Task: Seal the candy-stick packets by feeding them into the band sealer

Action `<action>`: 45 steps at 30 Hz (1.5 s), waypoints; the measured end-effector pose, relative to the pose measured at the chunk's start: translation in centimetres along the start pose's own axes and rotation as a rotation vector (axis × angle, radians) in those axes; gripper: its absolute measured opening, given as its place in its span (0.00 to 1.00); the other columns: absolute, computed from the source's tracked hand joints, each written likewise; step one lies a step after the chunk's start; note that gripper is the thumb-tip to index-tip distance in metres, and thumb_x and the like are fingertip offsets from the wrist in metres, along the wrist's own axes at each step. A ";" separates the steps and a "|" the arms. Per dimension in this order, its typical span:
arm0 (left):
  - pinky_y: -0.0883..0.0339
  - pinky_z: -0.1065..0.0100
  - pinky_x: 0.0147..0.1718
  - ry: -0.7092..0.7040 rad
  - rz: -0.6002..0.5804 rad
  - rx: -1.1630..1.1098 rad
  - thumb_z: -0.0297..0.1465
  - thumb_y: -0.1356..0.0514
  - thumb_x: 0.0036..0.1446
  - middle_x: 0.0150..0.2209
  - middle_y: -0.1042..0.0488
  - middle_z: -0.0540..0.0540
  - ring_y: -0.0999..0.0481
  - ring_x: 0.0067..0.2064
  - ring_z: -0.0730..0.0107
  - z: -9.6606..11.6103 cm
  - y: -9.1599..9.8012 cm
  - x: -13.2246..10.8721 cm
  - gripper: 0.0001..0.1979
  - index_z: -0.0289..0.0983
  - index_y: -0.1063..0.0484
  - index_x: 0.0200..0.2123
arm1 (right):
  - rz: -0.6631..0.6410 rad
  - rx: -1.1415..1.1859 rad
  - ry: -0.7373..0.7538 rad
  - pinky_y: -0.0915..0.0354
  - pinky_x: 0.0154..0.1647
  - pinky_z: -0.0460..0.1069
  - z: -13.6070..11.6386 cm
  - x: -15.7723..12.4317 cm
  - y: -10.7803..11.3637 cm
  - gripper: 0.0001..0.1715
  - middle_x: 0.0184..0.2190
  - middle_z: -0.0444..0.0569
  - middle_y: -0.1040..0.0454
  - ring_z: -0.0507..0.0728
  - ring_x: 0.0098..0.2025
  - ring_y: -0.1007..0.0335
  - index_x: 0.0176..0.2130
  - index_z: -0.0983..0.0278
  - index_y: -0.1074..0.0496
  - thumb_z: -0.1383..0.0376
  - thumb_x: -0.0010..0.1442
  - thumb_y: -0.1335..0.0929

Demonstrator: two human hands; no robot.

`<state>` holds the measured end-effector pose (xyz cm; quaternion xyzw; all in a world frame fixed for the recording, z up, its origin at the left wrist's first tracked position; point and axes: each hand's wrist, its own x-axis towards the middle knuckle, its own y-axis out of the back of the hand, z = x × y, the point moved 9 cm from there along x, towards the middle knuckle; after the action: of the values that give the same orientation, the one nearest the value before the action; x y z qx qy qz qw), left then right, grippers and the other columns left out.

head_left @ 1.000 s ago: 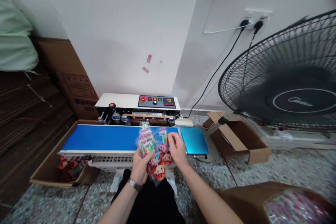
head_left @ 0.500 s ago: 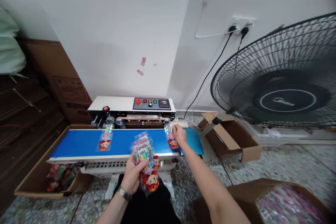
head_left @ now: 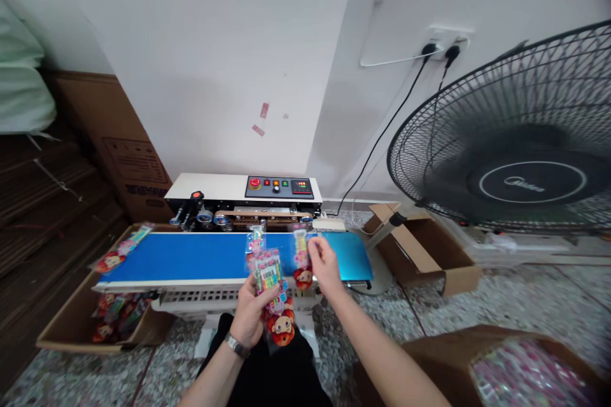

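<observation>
My left hand (head_left: 251, 313) is closed around a fanned stack of clear plastic packets (head_left: 277, 296), each with colourful sticks and a red-haired cartoon head. It hovers just in front of the blue conveyor belt (head_left: 191, 257). Between the fingertips of my right hand (head_left: 325, 262) is the edge of a single packet (head_left: 301, 254), upright over the belt's right part. Another packet (head_left: 255, 240) lies on the belt at the sealing machine (head_left: 210, 184), partly covered by the stack. At the belt's left end a packet (head_left: 124, 249) hangs tilted over the edge.
Below the belt's left end, a cardboard box (head_left: 76, 340) holds several packets. A large black fan (head_left: 529, 184) stands at right, beside an open carton (head_left: 420, 254). At lower right, another box (head_left: 429, 362) contains shiny wrapped items. Folded cardboard (head_left: 48, 184) is stacked at left.
The packet at the right has travelled left along the machine, and the left one has reached the belt's end. My right hand now holds a different packet.
</observation>
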<state>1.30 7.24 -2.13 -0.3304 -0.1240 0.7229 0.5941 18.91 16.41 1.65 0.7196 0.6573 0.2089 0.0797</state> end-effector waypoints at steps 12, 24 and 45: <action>0.29 0.61 0.32 0.032 0.045 0.034 0.27 0.33 0.38 0.35 0.24 0.43 0.24 0.33 0.62 0.2 0.9 -0.2 0.24 0.36 0.35 0.41 | 0.034 -0.691 -0.267 0.45 0.31 0.46 6.8 6.5 3.1 0.14 0.31 0.50 0.26 0.55 0.32 0.33 0.36 0.64 0.29 0.64 0.58 0.42; 0.33 0.62 0.41 -0.064 0.016 -0.005 0.27 0.33 0.39 0.40 0.25 0.41 0.25 0.39 0.62 1.1 -0.6 0.9 0.24 0.35 0.35 0.43 | -0.441 0.158 0.019 0.38 0.30 0.44 -2.6 -3.5 -5.7 0.16 0.25 0.42 0.32 0.50 0.28 0.36 0.33 0.64 0.32 0.54 0.55 0.37; 0.30 0.61 0.34 0.017 0.063 0.006 0.28 0.33 0.38 0.39 0.25 0.40 0.24 0.36 0.60 -0.3 0.6 0.5 0.26 0.35 0.35 0.43 | 0.144 -0.159 -0.122 0.43 0.28 0.44 4.1 1.4 2.9 0.18 0.25 0.45 0.30 0.53 0.27 0.37 0.35 0.64 0.33 0.55 0.59 0.43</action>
<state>1.00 7.48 -2.80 -0.3385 -0.1064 0.7388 0.5730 23.28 18.03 -0.63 0.7677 0.5794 0.2215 0.1609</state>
